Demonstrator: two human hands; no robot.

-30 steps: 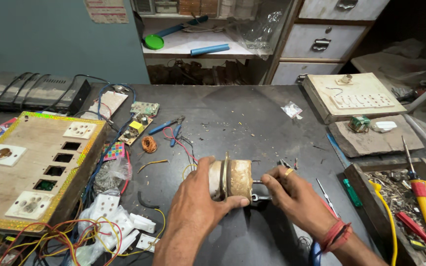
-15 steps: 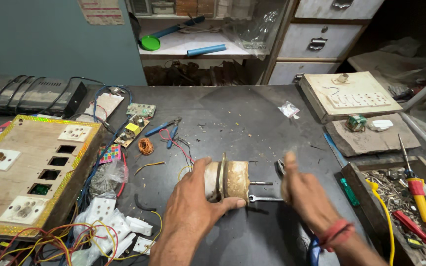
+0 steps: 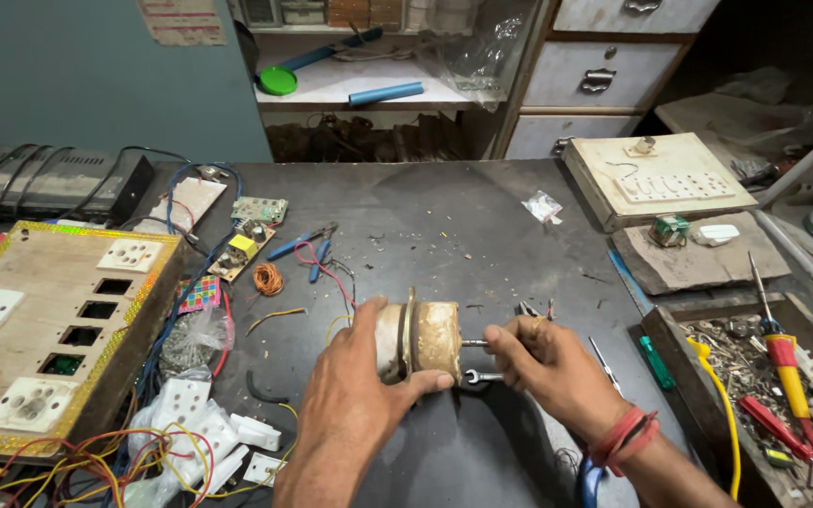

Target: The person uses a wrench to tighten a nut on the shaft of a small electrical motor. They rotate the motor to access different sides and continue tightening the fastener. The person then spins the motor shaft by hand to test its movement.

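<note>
The left hand [image 3: 355, 400] wraps around a small round motor [image 3: 422, 339] — old and rusty — just above the dark table [image 3: 444, 216]. The right hand [image 3: 557, 372] pinches a little spanner [image 3: 478, 377] (right beside the motor's shaft [image 3: 474, 343]).

Dim, even light — sharp, edges slightly bowed

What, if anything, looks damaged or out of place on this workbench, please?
The motor held by the left hand looks rusty and stained. The right hand is at its shaft, with a spanner just below. Loose wires and white socket parts lie tangled at the bench's front left, beside the switchboard.
</note>
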